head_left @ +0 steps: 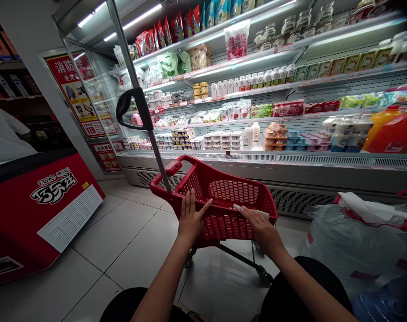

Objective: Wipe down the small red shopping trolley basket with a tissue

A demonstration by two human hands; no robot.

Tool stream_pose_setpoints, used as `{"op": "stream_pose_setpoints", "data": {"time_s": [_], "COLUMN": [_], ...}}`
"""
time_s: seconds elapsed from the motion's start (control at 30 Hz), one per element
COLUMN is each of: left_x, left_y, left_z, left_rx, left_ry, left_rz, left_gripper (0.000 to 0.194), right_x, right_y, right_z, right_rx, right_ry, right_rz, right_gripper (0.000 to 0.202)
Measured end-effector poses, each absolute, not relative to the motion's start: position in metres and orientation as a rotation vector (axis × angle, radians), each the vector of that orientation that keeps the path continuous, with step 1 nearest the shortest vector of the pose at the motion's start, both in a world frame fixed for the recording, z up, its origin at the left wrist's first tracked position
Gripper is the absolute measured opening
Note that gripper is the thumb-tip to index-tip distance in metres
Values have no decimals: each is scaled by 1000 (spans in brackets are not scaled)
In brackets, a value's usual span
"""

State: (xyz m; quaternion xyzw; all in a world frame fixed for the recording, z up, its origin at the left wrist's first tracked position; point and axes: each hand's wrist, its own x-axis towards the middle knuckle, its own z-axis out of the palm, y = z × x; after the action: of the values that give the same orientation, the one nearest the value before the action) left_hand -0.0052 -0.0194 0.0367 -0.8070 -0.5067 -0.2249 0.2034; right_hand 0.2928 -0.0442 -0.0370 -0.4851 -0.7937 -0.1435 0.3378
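Observation:
A red plastic shopping cart (230,188) with perforated sides stands before me on grey tiles. My left hand (192,219) lies against the near side of its rim, fingers stretched out and thumb apart, holding nothing. Farther right, my right hand (262,228) presses a white cloth or tissue (257,213) onto the same rim; its fingers lie over the cloth. The grey pole of a door handle (134,109) crosses in front of the cart's left end. Nothing shows inside the cart's visible part.
Behind the cart runs a lit refrigerated shelf (290,161) with dairy cups, bottles and pouches. A red freezer chest (29,214) stands at left, with a person in a white shirt (9,134) beyond it. Plastic-wrapped water bottles (358,241) sit at right.

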Motion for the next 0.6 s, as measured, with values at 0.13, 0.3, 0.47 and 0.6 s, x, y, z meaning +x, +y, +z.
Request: {"op": "stream_pose_setpoints", "data": {"time_s": [0.13, 0.3, 0.47, 0.6], "left_x": [-9, -21, -10, 28], "left_y": [-14, -2, 1, -11], "left_z": [38, 47, 36, 6], "left_rx": [-2247, -2290, -2271, -2368], "left_ry": [-1408, -1404, -1509, -1461], "left_rz": [-623, -577, -597, -602], "left_gripper": [103, 100, 87, 82], "right_x": [327, 339, 311, 287], "right_y": [-51, -58, -65, -73], "right_z": [-43, -51, -53, -52], "right_rx": [-1381, -1495, -1484, -1459], "right_ry": [-2002, -1917, -1912, -1954], "right_rz": [-360, -361, -484, -577], "right_gripper": [69, 66, 76, 85]}}
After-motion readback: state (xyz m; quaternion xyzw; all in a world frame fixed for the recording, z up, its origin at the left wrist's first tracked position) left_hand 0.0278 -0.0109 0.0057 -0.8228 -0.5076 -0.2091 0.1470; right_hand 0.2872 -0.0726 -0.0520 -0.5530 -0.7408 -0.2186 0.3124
